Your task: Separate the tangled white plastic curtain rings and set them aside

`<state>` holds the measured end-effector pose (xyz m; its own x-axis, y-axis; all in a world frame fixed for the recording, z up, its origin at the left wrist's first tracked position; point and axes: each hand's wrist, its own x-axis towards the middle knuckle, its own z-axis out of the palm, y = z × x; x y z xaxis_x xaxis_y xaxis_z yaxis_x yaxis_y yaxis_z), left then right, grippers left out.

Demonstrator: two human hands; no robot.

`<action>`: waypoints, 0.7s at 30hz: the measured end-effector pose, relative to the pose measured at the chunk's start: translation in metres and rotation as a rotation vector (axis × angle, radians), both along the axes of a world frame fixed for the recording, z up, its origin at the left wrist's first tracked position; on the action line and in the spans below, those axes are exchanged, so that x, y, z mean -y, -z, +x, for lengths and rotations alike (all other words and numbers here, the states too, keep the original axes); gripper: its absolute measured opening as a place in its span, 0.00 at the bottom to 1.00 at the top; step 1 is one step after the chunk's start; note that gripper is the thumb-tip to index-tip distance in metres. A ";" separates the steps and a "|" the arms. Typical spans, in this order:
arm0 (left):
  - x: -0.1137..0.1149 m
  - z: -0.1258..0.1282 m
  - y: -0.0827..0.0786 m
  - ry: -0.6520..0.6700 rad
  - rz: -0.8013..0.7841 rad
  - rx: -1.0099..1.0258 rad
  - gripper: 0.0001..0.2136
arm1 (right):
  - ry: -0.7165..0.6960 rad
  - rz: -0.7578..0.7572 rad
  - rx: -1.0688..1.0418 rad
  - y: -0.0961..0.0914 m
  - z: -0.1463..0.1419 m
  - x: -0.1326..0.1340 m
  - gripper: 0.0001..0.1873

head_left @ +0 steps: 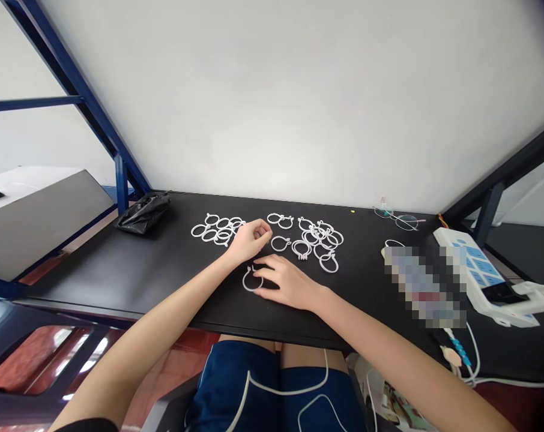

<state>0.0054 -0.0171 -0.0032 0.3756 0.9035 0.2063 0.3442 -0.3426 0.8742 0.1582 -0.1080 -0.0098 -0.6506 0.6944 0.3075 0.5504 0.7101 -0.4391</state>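
My right hand (290, 282) is low over the near part of the black table, its fingers and thumb at the right side of a white open ring with small tabs (244, 284). The fingers appear to grip that ring. Further back, my left hand (253, 239) is closed with its fingertips pinched together; whatever they hold is hidden. Just left of it lies a cluster of white rings (209, 235), partly covered by the hand. One single ring (280, 243) lies to its right, and a larger heap of rings (319, 237) overlaps beyond that.
A black plastic bag (145, 214) sits at the far left of the table (119, 270). Eyeglasses (402, 222) lie at the back right. A blurred phone-like object (423, 288), a white power strip (481, 270) and cables (477, 354) occupy the right side. A white wall (272, 108) stands behind.
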 end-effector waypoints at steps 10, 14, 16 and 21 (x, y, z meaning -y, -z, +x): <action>0.002 0.001 0.005 0.093 0.022 -0.058 0.08 | 0.132 -0.097 -0.102 -0.003 0.016 -0.012 0.06; 0.005 0.002 0.002 0.123 0.022 -0.080 0.09 | 0.165 -0.134 -0.150 -0.003 0.019 -0.013 0.07; 0.006 0.002 0.000 0.127 0.028 -0.073 0.09 | 0.173 -0.131 -0.178 -0.002 0.020 -0.014 0.07; 0.004 0.000 0.000 0.154 0.063 -0.045 0.10 | 0.246 -0.053 -0.187 0.001 0.022 -0.017 0.08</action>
<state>0.0056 -0.0216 -0.0028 0.5191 0.8201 0.2407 0.3214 -0.4483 0.8341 0.1803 -0.0908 -0.0109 -0.3970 0.8419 0.3654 0.6088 0.5395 -0.5816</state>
